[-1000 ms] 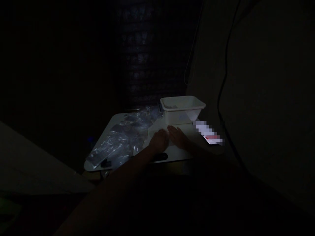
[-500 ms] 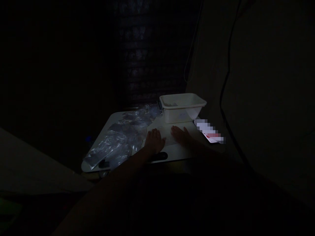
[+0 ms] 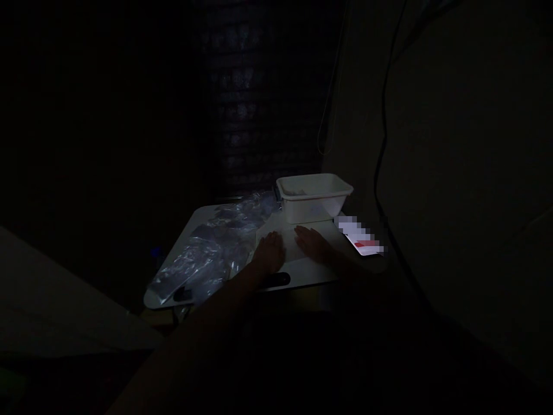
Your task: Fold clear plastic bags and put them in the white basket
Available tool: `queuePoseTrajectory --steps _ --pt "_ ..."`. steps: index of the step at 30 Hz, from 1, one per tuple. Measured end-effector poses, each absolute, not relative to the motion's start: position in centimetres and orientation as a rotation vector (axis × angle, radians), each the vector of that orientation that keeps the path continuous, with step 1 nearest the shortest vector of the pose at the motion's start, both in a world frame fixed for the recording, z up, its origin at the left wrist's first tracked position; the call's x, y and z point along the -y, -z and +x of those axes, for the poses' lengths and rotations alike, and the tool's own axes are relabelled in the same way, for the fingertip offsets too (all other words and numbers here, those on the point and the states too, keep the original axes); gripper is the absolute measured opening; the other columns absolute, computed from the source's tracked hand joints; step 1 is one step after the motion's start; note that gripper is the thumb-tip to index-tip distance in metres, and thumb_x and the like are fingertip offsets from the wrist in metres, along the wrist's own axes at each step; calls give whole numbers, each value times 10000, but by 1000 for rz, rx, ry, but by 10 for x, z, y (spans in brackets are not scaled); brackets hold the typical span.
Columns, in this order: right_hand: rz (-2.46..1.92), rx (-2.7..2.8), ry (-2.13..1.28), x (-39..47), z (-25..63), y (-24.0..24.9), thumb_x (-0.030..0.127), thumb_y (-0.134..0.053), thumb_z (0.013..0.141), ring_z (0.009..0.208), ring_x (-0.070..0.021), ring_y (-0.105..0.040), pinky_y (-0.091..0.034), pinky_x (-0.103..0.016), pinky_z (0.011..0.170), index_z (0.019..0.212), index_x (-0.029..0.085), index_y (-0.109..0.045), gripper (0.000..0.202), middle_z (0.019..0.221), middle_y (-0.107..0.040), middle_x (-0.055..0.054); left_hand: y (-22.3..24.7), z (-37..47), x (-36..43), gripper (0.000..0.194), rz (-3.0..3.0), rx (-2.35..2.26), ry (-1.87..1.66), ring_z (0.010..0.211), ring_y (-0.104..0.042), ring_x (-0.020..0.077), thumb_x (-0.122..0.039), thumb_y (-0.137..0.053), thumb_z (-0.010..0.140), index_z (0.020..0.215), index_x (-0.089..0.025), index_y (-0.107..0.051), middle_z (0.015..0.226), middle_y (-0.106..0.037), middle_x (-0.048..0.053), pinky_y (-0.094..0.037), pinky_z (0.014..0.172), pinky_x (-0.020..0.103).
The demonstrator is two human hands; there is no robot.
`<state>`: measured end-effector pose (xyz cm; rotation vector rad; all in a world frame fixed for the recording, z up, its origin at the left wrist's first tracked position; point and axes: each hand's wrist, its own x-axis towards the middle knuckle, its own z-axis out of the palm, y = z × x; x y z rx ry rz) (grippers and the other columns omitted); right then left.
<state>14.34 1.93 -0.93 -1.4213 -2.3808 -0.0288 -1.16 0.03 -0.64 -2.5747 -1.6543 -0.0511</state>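
My left hand lies flat, palm down, on a pale flat sheet or bag on the small white table. My right hand rests on the right part of that sheet, fingers stretched out toward the left. Neither hand grips anything that I can see. Left of my left hand, a heap of clear plastic bags spreads over the table. The dim light hides the sheet's exact outline.
A white tub stands at the table's back, with something pale and unclear inside. A lit phone screen, partly blurred out, is at the right edge. A dark cable hangs along the right wall.
The view has shifted a little, so the table and tub appear slightly lower and further left. My left thumb now lies closer to the hand. Both hands remain on the sheet.
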Motion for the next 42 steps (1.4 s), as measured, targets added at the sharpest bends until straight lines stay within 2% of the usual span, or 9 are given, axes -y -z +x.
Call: queuePoseTrajectory --steps 5,9,16,19,23,28,35,38,42 --pt "-1404 2564 180 -16 128 16 329 -179 812 1149 -178 -274 -226 -412 909 1172 123 -342 446 1253 -325 -104 13 -11 -1 508 -2581 1660 -9 1169 -201 235 -321 -154 810 1199 -16 -270 1270 -253 166 -173 930 357" --pt "-1475 2584 188 -15 131 20 355 -187 807 1156 -197 -258 -200 -470 898 1185 140 -321 455 1263 -303 -109 14 -14 -2 593 -2522 1760 -41 1178 -163 259 -413 -159 794 1212 2 -233 1275 -219 191 -157 930 381" --pt "-1525 2490 128 -20 152 25 254 -292 786 1153 -232 -261 -206 -536 870 1129 208 -399 363 1243 -340 -99 2 -18 3 564 -2498 1742 23 1166 -189 276 -416 -181 789 1190 -35 -288 1260 -262 188 -116 914 475" --pt "-1565 2358 84 -25 163 23 178 -301 771 1142 -239 -282 -252 -513 872 1113 206 -424 365 1216 -382 -91 -9 -11 6 455 -2610 1465 146 1134 -264 249 -335 -293 767 1147 -92 -359 1216 -351 151 -164 916 445" --pt "-1533 2135 -45 -35 172 20 145 -253 775 1109 -215 -342 -294 -442 895 1124 149 -416 386 1158 -446 -111 -19 13 13 277 -2783 1149 101 884 -492 204 -241 -367 727 877 -108 -558 912 -557 125 -353 798 324" --pt "-1545 2034 -100 -38 174 16 227 -188 807 1071 -186 -394 -318 -376 900 1093 133 -439 393 1123 -479 -106 -15 35 20 306 -2792 1186 34 739 -544 219 -220 -307 773 768 -100 -588 753 -579 135 -422 610 321" --pt "-1577 1908 -221 -29 172 7 281 -217 808 1033 -185 -431 -335 -363 877 997 146 -504 369 1073 -520 -97 -15 37 19 346 -2795 1286 91 738 -547 243 -249 -275 794 752 -86 -577 759 -574 155 -422 580 334" --pt "-1563 1715 -485 -30 176 0 340 -253 798 1017 -197 -447 -339 -375 864 942 160 -535 364 1027 -549 -101 -24 33 13 252 -2880 1426 305 710 -547 213 -263 -382 734 689 -101 -571 744 -577 127 -416 605 305" --pt "-1485 1530 -791 -38 180 -9 405 -181 805 937 -189 -508 -381 -372 809 951 158 -526 448 945 -587 -103 -40 17 0 95 -3039 1726 1125 608 -524 119 -175 -456 632 595 -142 -537 625 -565 20 -400 581 218"
